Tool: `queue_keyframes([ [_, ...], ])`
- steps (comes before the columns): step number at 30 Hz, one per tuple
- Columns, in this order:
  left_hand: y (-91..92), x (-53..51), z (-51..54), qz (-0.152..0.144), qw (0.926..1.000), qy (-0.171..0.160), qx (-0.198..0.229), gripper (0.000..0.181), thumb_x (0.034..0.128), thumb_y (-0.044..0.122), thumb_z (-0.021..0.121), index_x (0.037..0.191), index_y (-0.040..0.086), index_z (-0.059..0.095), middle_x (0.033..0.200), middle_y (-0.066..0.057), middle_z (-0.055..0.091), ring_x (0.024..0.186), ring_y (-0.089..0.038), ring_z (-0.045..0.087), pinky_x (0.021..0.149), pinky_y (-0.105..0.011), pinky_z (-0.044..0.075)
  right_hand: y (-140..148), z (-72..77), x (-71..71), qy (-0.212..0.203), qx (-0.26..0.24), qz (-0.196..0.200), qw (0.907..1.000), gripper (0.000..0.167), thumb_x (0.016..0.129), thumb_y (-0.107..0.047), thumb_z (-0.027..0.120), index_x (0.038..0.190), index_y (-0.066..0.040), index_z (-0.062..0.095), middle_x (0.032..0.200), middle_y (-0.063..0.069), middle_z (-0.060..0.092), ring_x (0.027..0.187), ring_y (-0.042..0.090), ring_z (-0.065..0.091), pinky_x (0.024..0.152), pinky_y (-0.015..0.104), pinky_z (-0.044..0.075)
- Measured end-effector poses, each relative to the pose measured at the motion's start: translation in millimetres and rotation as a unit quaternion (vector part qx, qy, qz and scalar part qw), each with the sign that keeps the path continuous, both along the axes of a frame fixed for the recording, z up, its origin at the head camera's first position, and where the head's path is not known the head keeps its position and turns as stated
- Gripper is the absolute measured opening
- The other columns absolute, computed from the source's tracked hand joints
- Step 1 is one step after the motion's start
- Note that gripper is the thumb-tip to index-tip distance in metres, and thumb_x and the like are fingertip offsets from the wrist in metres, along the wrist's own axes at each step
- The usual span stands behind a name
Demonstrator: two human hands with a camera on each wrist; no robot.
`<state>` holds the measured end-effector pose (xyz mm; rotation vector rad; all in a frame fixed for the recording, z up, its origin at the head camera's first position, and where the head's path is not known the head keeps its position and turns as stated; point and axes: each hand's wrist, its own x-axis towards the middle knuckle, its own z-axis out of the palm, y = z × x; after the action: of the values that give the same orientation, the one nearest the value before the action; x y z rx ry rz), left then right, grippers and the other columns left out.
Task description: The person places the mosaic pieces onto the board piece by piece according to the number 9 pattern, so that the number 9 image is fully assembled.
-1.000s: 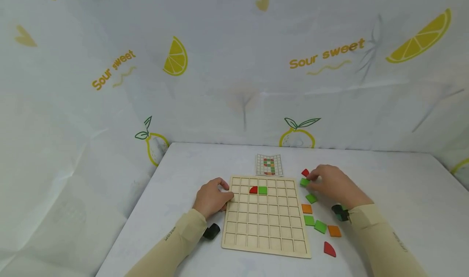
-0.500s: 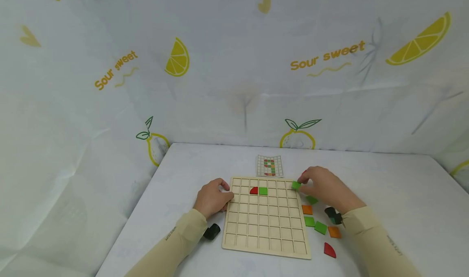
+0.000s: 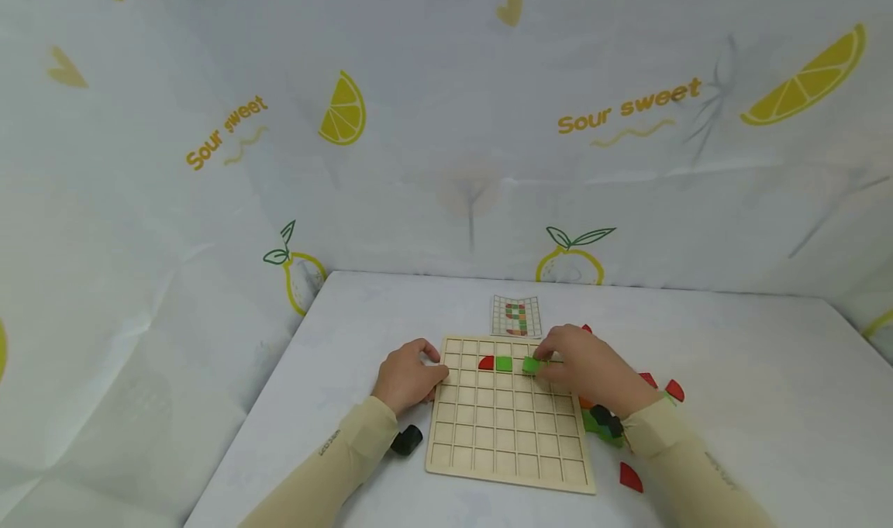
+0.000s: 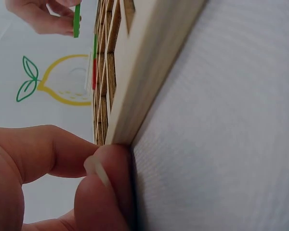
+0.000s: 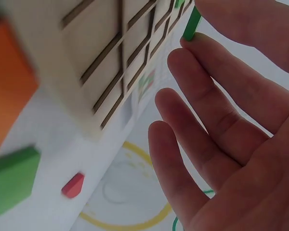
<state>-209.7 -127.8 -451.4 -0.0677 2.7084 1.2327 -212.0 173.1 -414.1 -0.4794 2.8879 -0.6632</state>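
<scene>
A wooden grid board (image 3: 512,435) lies flat on the table, with a red quarter-round piece (image 3: 487,363) and a green square (image 3: 504,364) side by side in its second row. My left hand (image 3: 408,377) holds the board's left edge; the left wrist view shows its fingertips against the board's side (image 4: 149,72). Over the board's upper right, my right hand (image 3: 586,365) pinches another green square (image 3: 532,365) between thumb and index finger. In the right wrist view that green piece (image 5: 192,25) is seen edge-on, the other fingers extended apart from it.
Behind the board lies a small printed pattern card (image 3: 515,315). Right of the board are several loose pieces, partly hidden under my right arm, among them a red quarter-round (image 3: 631,477) and an orange piece (image 5: 7,82). A patterned cloth hangs behind the table.
My right hand has picked up a green square from the right of the board and carried it left over the grid. The left hand has stayed at the board's edge.
</scene>
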Motion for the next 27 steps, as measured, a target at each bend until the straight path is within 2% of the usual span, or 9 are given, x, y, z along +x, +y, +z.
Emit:
queue_keyframes([
  [4, -0.4, 1.6, 2.0, 0.002, 1.0000, 0.000, 0.001, 0.017, 0.0924, 0.023, 0.074, 0.106, 0.015, 0.069, 0.056, 0.001, 0.066, 0.050, -0.014, 0.063, 0.055, -0.028, 0.046, -17.3, -0.8, -1.2, 0.013, 0.001, 0.022, 0.9997, 0.016, 0.091, -0.018, 0.080, 0.106, -0.015, 0.083, 0.106, -0.004, 0.073, 0.104, 0.017, 0.065, 0.094, 0.042, 0.059],
  [11, -1.1, 0.3, 1.8, 0.001, 1.0000, 0.002, -0.004, 0.018, 0.0923, 0.024, 0.074, 0.107, 0.015, 0.068, 0.057, 0.000, 0.067, 0.050, -0.014, 0.063, 0.056, -0.028, 0.046, -44.1, -6.3, 0.3, 0.042, -0.006, 0.075, 0.9963, 0.009, 0.091, -0.022, 0.087, 0.099, -0.020, 0.083, 0.097, -0.011, 0.070, 0.101, 0.016, 0.065, 0.085, 0.034, 0.056],
  [15, -0.7, -0.9, 1.4, 0.000, 0.9999, 0.001, -0.010, 0.018, 0.0926, 0.025, 0.074, 0.107, 0.016, 0.068, 0.056, 0.001, 0.067, 0.050, -0.013, 0.062, 0.058, -0.029, 0.045, -54.9, -10.0, 2.5, 0.046, -0.003, 0.076, 0.9960, 0.006, 0.092, -0.019, 0.085, 0.098, -0.020, 0.083, 0.095, -0.011, 0.065, 0.093, 0.012, 0.059, 0.083, 0.032, 0.054],
  [16, -0.7, -1.0, 1.0, -0.001, 0.9999, 0.002, -0.011, 0.018, 0.0926, 0.025, 0.075, 0.107, 0.016, 0.068, 0.056, 0.001, 0.067, 0.050, -0.013, 0.062, 0.057, -0.029, 0.045, -57.1, -10.7, 3.0, 0.048, -0.002, 0.073, 0.9962, 0.006, 0.092, -0.019, 0.084, 0.099, -0.020, 0.083, 0.096, -0.011, 0.066, 0.099, 0.013, 0.061, 0.087, 0.033, 0.055],
  [19, -0.6, -0.6, 0.3, -0.003, 0.9999, 0.002, -0.010, 0.018, 0.0930, 0.025, 0.075, 0.107, 0.015, 0.068, 0.056, 0.001, 0.067, 0.050, -0.013, 0.062, 0.057, -0.028, 0.045, -62.1, -12.5, 4.0, 0.048, -0.002, 0.067, 0.9966, 0.009, 0.091, -0.016, 0.084, 0.101, -0.017, 0.084, 0.097, -0.009, 0.067, 0.100, 0.015, 0.062, 0.088, 0.036, 0.056],
  [23, -1.0, 0.5, 0.7, -0.006, 0.9999, 0.006, -0.010, 0.019, 0.0927, 0.024, 0.076, 0.107, 0.014, 0.069, 0.056, 0.001, 0.067, 0.051, -0.013, 0.063, 0.057, -0.028, 0.045, -66.0, -14.4, 3.5, 0.059, 0.010, 0.072, 0.9956, 0.010, 0.091, -0.016, 0.085, 0.101, -0.015, 0.085, 0.094, -0.007, 0.067, 0.092, 0.011, 0.057, 0.081, 0.032, 0.054],
  [27, -0.6, 0.4, 0.3, -0.005, 0.9999, 0.008, -0.014, 0.019, 0.0925, 0.024, 0.076, 0.107, 0.014, 0.068, 0.056, 0.001, 0.067, 0.050, -0.013, 0.063, 0.057, -0.028, 0.045, -66.4, -16.4, 3.2, 0.073, 0.019, 0.077, 0.9942, 0.011, 0.090, -0.017, 0.086, 0.101, -0.015, 0.085, 0.095, -0.007, 0.068, 0.092, 0.009, 0.057, 0.083, 0.032, 0.055],
])
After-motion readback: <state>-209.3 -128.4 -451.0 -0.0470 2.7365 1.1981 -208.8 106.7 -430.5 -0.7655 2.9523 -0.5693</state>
